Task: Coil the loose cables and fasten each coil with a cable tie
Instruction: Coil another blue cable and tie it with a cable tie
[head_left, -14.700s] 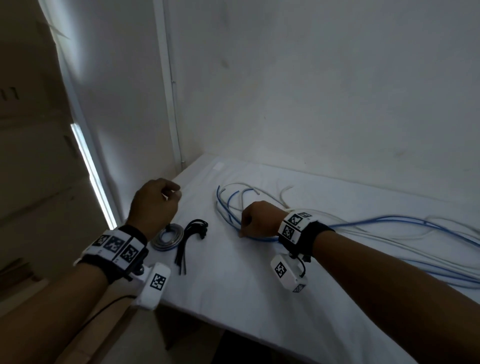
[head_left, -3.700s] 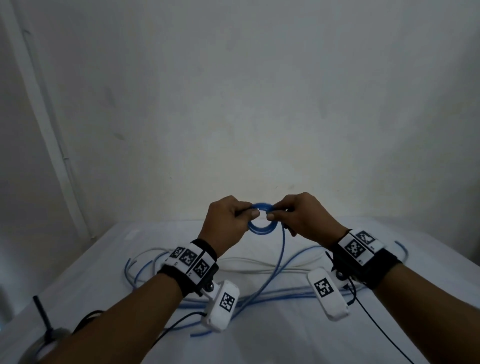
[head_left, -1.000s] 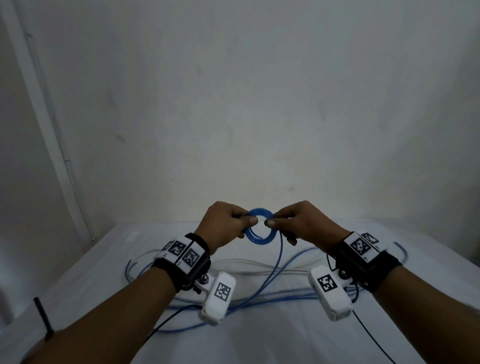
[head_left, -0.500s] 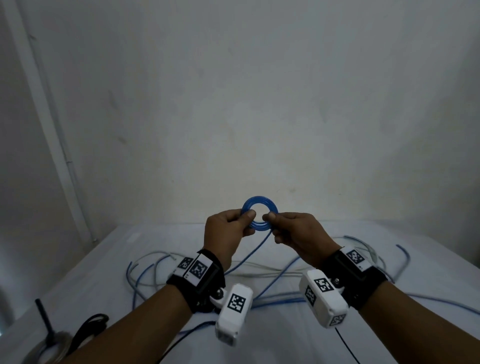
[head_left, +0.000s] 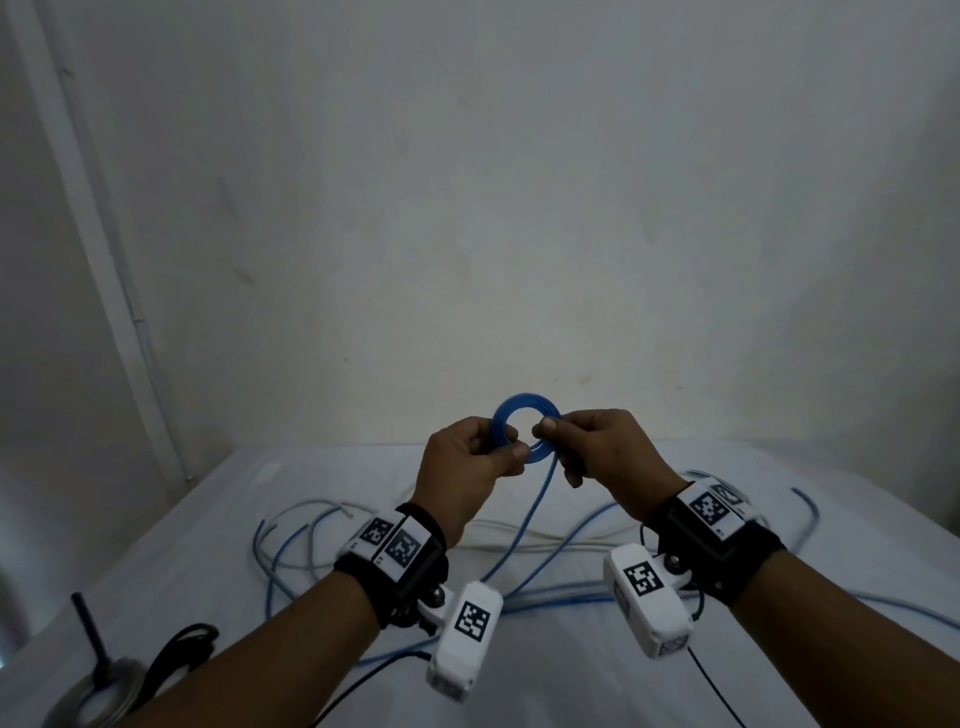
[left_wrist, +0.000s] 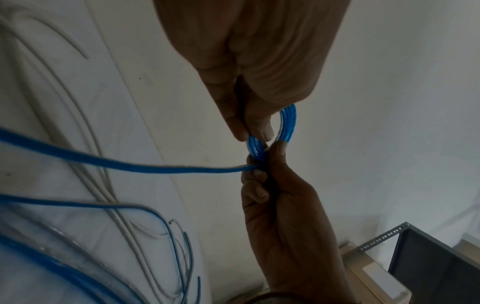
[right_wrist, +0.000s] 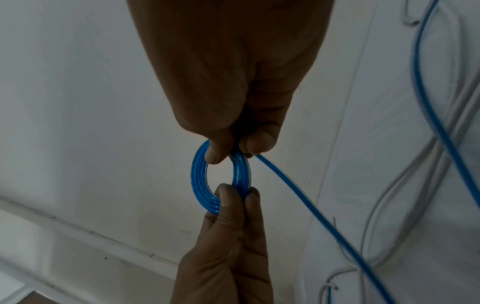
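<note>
We pinch the blue coil (head_left: 525, 434) with our left hand (head_left: 462, 475) and right hand (head_left: 605, 457) — loosen either pinch and the springy rings could pop apart.

One blue coil (head_left: 525, 434), two hands (loose cables (head_left: 291, 540) too tangled to count)

Both hands pinch blue coil (head_left: 525, 415); tail hangs to table (head_left: 571, 675).
</note>
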